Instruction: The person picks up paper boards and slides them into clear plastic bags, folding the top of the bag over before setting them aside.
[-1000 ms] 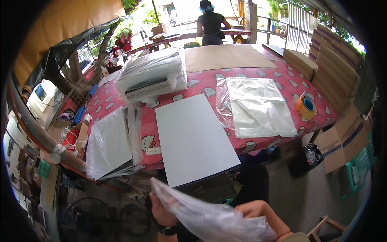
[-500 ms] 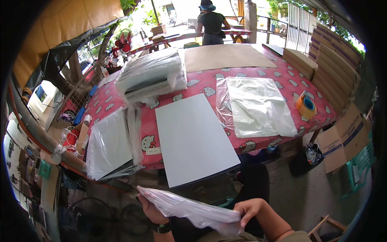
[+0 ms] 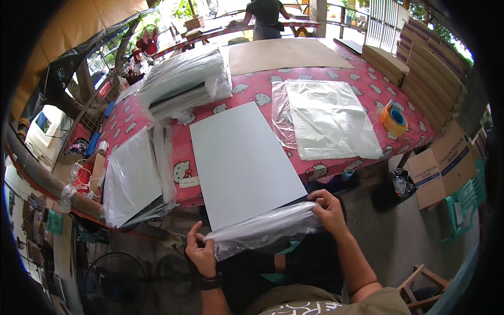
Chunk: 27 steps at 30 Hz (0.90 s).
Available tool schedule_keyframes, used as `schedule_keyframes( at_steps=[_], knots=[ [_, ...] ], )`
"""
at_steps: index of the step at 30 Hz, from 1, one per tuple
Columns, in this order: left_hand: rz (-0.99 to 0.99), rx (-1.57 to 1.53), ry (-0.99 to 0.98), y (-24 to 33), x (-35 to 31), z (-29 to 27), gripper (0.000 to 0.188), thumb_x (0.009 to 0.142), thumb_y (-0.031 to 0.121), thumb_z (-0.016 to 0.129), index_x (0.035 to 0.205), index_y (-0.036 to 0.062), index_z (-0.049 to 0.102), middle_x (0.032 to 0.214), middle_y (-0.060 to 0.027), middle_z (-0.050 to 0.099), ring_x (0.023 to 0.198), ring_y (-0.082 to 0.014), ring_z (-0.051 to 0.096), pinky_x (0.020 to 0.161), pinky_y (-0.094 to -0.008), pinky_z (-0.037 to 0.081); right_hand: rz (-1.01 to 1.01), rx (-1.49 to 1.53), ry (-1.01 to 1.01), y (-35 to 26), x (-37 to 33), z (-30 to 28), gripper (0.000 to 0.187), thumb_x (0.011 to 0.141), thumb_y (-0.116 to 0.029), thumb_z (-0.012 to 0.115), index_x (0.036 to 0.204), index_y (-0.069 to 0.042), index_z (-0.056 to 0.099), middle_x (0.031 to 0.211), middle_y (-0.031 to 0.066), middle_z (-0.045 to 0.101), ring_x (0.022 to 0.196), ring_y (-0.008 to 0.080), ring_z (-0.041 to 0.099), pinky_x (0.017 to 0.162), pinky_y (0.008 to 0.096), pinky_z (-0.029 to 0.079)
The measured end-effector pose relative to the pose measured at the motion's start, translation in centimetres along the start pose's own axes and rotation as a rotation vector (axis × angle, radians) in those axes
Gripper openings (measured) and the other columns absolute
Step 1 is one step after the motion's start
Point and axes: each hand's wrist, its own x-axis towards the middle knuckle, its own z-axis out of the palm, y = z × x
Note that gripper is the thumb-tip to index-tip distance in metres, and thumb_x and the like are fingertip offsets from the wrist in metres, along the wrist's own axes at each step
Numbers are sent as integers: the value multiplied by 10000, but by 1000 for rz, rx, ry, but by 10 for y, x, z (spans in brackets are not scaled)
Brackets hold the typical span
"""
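Here we are, both hands up at the pink table [image 3: 415, 113], and it's the bag [image 3: 262, 231] we're watching! Our left hand [image 3: 202, 255] has its left end, thumb and fingers pinched on the clear plastic. Over on the other side our right hand [image 3: 329, 211] grasps the right end, close by the near corner of the board [image 3: 244, 168]. So the bag hangs stretched between the two, right along the board's near edge; whether that edge sits inside it, we cannot tell. The board lies flat, white face up, poking out past the table.

Around it we've got wrapped boards [image 3: 136, 178] to the left, a taller wrapped stack [image 3: 181, 79] behind them, loose bags [image 3: 333, 123] to the right, then orange tape [image 3: 395, 121] beyond. Across the back lies a brown sheet [image 3: 289, 55], and past that stands a co-worker [image 3: 265, 16].
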Motion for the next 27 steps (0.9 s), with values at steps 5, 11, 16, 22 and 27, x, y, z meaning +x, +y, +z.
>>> schedule_keyframes(
  at_steps=[5,11,16,22,27],
  knots=[
    [-61,85,107,-7,-3,19,373,703,-35,537,1072,18,553,631,11,385,579,-79,369,534,-220,318,-36,-180,112,22,7,8,457,720,-5,503,1172,12,439,674,8,503,573,50,432,520,197,369],
    [174,232,82,-13,1,15,328,689,-61,496,991,15,600,722,-59,446,636,-148,433,584,-255,369,-125,-349,112,11,9,16,443,707,-54,535,1140,16,469,825,161,615,704,182,588,643,277,446],
    [126,91,106,-11,0,14,305,689,-61,498,971,-6,602,755,-45,466,661,-132,447,618,-236,377,-270,-719,221,-9,3,18,336,672,-131,569,983,-5,558,651,174,571,558,273,555,547,314,435],
    [-199,-163,-37,-6,-26,-22,154,663,-65,564,812,-55,600,767,-41,553,707,-91,503,668,-224,405,-73,-609,183,4,-23,6,165,655,-147,590,655,-1,513,488,142,477,419,206,476,441,288,374],
    [-387,-377,-122,-18,-46,-44,133,675,-30,585,807,-49,585,765,-54,587,710,-114,539,710,-244,415,294,-113,-175,24,-51,-17,194,737,-104,571,582,-32,479,500,-28,439,491,42,379,447,225,315]
  ],
)
